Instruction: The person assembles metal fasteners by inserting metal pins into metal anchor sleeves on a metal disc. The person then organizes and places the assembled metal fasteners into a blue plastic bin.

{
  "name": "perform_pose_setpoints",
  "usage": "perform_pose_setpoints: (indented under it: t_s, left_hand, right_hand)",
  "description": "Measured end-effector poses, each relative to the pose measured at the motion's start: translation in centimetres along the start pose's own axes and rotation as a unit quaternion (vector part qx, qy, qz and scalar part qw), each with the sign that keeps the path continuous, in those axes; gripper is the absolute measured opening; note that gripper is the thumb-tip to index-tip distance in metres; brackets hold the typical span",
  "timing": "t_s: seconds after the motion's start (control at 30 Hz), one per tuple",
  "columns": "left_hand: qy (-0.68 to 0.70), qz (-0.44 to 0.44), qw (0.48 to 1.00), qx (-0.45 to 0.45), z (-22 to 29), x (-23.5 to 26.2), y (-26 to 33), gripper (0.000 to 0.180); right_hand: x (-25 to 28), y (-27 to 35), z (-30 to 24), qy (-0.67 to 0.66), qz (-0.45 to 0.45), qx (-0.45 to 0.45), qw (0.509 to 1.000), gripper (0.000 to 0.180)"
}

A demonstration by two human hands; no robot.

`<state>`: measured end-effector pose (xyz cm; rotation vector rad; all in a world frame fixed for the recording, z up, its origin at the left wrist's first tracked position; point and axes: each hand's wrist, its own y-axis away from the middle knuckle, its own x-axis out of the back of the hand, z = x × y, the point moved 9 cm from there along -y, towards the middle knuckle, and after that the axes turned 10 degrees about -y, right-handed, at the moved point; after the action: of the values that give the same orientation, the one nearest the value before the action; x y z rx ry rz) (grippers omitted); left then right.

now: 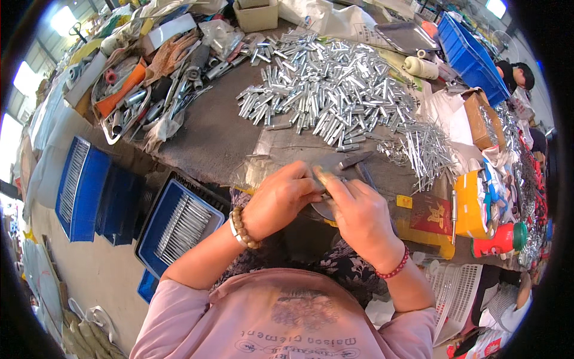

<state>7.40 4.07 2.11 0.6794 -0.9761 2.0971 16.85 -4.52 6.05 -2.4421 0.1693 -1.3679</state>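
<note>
My left hand [278, 200] and my right hand [359, 215] meet at the near edge of the worktable [209, 137]. Their fingertips pinch one small metal tube [319, 176] between them. The left wrist wears a wooden bead bracelet and the right wrist a red bead bracelet. Just beyond the fingers lies a dark metal tool [350, 161] on a clear plastic sheet. A round grey metal piece [323, 210] shows under the hands, mostly hidden. How the tube sits against the tool is hidden by the fingers.
A big heap of short silver tubes [329, 84] covers the table's middle, with thin rods [424, 146] to its right. A blue crate of rods [179, 224] stands at the lower left. A yellow container [469, 203] and red bottle [502, 239] are right. Another person [517, 75] sits far right.
</note>
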Motion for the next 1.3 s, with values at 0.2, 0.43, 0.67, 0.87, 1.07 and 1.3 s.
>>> perform_pose_setpoints:
  t_s: [0.2, 0.43, 0.67, 0.87, 1.07, 1.3]
  left_hand:
    - [-0.003, 0.001, 1.000, 0.000, 0.0, -0.1, -0.2, 0.017]
    - [-0.015, 0.005, 1.000, 0.002, -0.2, -0.2, 0.0, 0.019]
    - [-0.004, 0.009, 1.000, -0.013, -0.1, -0.2, 0.1, 0.021]
    - [0.003, 0.009, 1.000, -0.010, -0.1, -0.1, 0.0, 0.021]
    - [0.017, 0.000, 1.000, -0.003, -0.2, 0.1, 0.2, 0.021]
    - [0.017, 0.005, 1.000, -0.011, -0.2, 0.0, 0.1, 0.020]
  right_hand:
    - [3.9, 3.4, 5.4, 0.126, 0.064, -0.160, 0.977, 0.049]
    - [5.1, 5.8, 4.0, -0.017, 0.162, -0.116, 0.980, 0.050]
    - [4.6, 7.0, 0.0, 0.039, 0.146, -0.025, 0.988, 0.056]
    - [3.8, 6.1, 0.4, 0.044, 0.077, -0.070, 0.994, 0.054]
    - [6.8, 6.0, -0.9, -0.063, 0.207, -0.040, 0.975, 0.047]
    - [3.4, 5.9, 1.0, -0.060, 0.069, -0.110, 0.990, 0.051]
